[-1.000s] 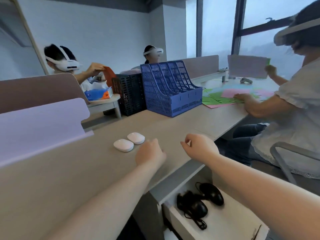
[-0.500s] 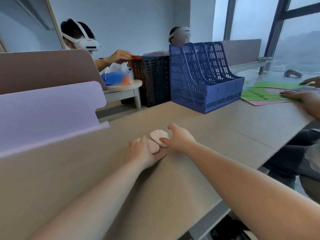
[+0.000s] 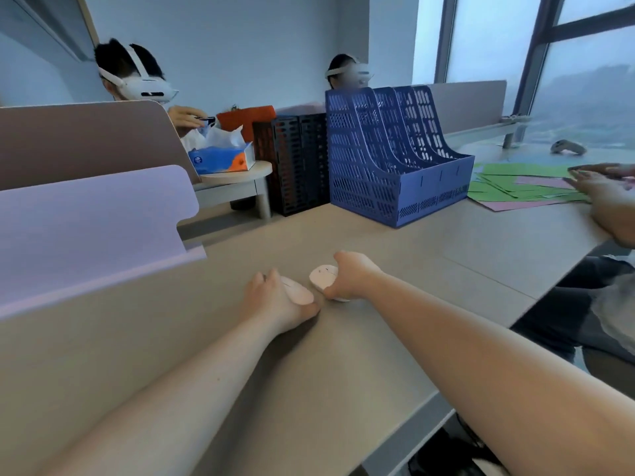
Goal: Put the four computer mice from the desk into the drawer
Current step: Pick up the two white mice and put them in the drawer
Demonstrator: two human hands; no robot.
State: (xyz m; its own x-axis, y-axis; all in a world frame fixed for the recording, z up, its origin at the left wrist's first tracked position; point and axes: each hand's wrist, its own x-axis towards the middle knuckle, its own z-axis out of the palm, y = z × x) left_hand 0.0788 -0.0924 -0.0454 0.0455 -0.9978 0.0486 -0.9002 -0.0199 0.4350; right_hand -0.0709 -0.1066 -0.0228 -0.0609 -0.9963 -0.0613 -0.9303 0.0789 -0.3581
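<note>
Two white computer mice lie side by side on the beige desk point(image 3: 429, 269). My left hand point(image 3: 275, 304) is curled over the left white mouse point(image 3: 298, 293), thumb under its near end. My right hand point(image 3: 354, 276) grips the right white mouse point(image 3: 323, 274), fingers over its far side and thumb at its near edge. Both mice still touch the desk top. Below the desk's front edge, something dark point(image 3: 443, 455) shows at the bottom right, mostly hidden by my right arm.
A blue file rack point(image 3: 405, 173) and a black rack point(image 3: 299, 163) stand at the back of the desk. A lilac divider point(image 3: 86, 221) lines the left. Another person's hands point(image 3: 604, 194) work on coloured papers point(image 3: 515, 187) at right. Two more people sit behind.
My hands reached from near the desk's front edge to the two white mice and closed on them. The view tilted up, so the open drawer dropped out of sight.
</note>
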